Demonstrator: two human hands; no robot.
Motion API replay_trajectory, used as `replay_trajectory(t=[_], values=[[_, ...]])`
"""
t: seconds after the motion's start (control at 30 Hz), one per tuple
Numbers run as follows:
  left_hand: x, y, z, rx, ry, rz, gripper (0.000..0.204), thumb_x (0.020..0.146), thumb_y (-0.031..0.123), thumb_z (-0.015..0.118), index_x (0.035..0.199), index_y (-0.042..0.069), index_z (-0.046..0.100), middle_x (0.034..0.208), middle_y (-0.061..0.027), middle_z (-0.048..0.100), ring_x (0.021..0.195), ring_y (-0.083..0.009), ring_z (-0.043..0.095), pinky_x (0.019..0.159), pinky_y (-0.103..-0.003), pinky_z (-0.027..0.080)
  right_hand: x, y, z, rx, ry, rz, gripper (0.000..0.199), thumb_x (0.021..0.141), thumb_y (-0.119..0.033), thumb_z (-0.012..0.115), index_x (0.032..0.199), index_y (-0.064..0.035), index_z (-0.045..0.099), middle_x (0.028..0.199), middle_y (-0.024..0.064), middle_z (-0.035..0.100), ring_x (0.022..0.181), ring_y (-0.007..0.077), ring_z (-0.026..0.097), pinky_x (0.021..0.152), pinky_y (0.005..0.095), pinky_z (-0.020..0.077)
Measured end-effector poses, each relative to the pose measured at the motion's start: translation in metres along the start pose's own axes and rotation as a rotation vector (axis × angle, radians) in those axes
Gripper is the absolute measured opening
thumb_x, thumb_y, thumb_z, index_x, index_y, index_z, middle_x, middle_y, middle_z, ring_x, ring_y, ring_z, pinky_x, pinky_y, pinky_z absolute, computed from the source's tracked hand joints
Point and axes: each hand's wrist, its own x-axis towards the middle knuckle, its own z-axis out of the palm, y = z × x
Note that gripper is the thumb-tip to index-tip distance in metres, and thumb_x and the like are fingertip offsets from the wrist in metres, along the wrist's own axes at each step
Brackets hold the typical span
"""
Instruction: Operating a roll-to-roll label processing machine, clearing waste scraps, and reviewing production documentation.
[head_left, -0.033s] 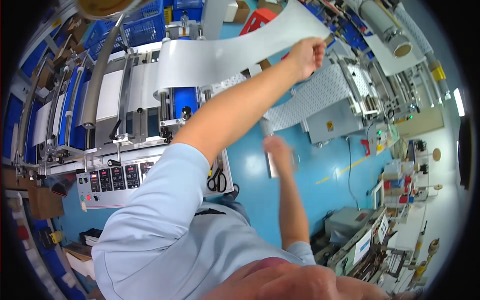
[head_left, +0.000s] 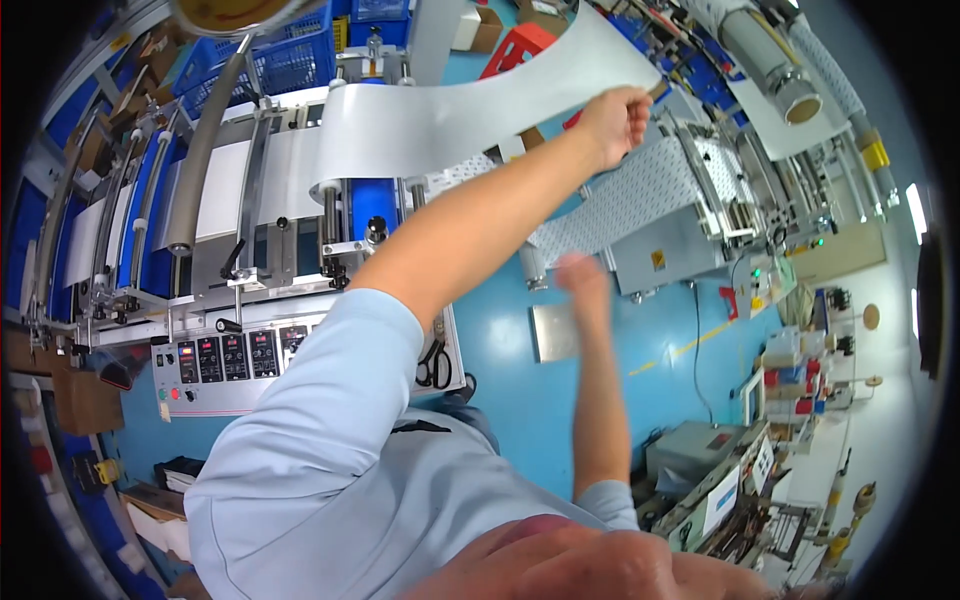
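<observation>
My left arm reaches across to the far right, and my left hand point(head_left: 622, 122) is closed with the fingers curled in. It is at the lower edge of a wide, glossy white web point(head_left: 420, 130) that runs from a roller on the left machine up to the far right. Whether the fingers pinch that edge cannot be made out. My right hand point(head_left: 583, 275) is smeared by motion, so its fingers do not show clearly. It is in front of a patterned white web point(head_left: 625, 195), near the lower end of that strip; contact is unclear.
A roller machine with a control panel point(head_left: 230, 360) stands at left. Black-handled scissors point(head_left: 434, 362) lie by its corner. A grey machine point(head_left: 660, 245) stands at right. A metal plate point(head_left: 555, 333) is on the blue floor; a cable point(head_left: 700, 360) trails farther right.
My right hand has shifted a little right and away from me, uncovering more of the metal plate. My left hand stays almost in place, still closed.
</observation>
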Motion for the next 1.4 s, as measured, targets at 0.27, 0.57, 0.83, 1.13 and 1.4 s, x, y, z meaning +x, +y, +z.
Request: replay_trajectory(t=[0.27,0.57,0.83,1.13,1.4], values=[[0.008,-0.044,0.003,0.3,0.051,0.152,0.019,0.078,0.023,0.059,0.065,0.009,0.058,0.059,0.0005,0.053,0.05,-0.0075,0.046,0.046,-0.021,0.037,0.168,-0.211,-0.084,-0.152,-0.014,-0.083,0.045,0.087,-0.052,0.05,0.102,-0.0107,0.061,0.085,0.0006,0.063,0.078,0.0104,0.058,0.068,0.025,0.0435],[0.027,-0.077,-0.012,0.539,0.141,0.341,0.029,0.081,0.029,0.06,0.072,0.002,0.061,0.062,-0.0037,0.056,0.054,-0.0111,0.051,0.051,-0.025,0.043,0.262,-0.2,-0.108,-0.457,-0.139,-0.157,0.021,0.078,-0.021,0.063,0.077,-0.0002,0.062,0.071,0.0022,0.058,0.064,0.0111,0.052,0.058,0.0257,0.0403],[-0.043,-0.095,-0.049,1.233,-0.11,0.24,0.04,0.083,0.043,0.064,0.083,0.003,0.06,0.075,-0.0047,0.061,0.07,-0.0125,0.057,0.062,-0.027,0.047,0.306,-0.152,-0.159,-0.048,-0.302,0.062,0.018,0.081,-0.025,0.065,0.088,-0.0078,0.061,0.072,0.0,0.062,0.056,0.0094,0.056,0.042,0.0213,0.0388],[-0.392,-0.031,-0.12,1.012,0.074,-0.139,0.031,0.091,0.032,0.055,0.103,0.003,0.057,0.096,-0.004,0.061,0.089,-0.0098,0.055,0.078,-0.025,0.045,0.26,-0.178,-0.11,0.125,-0.366,0.061,0.024,0.084,-0.02,0.062,0.1,-0.0019,0.059,0.09,0.0058,0.065,0.072,0.0131,0.063,0.062,0.0237,0.0508],[-0.63,0.056,-0.243,0.783,0.5,0.06,0.029,0.091,0.033,0.055,0.1,0.005,0.057,0.09,-0.0031,0.062,0.083,-0.0087,0.056,0.074,-0.025,0.046,0.203,-0.212,-0.135,-0.476,-0.238,-0.283,0.043,0.087,-0.026,0.056,0.117,0.0037,0.053,0.116,0.0131,0.057,0.108,0.0231,0.054,0.093,0.0346,0.0419]])
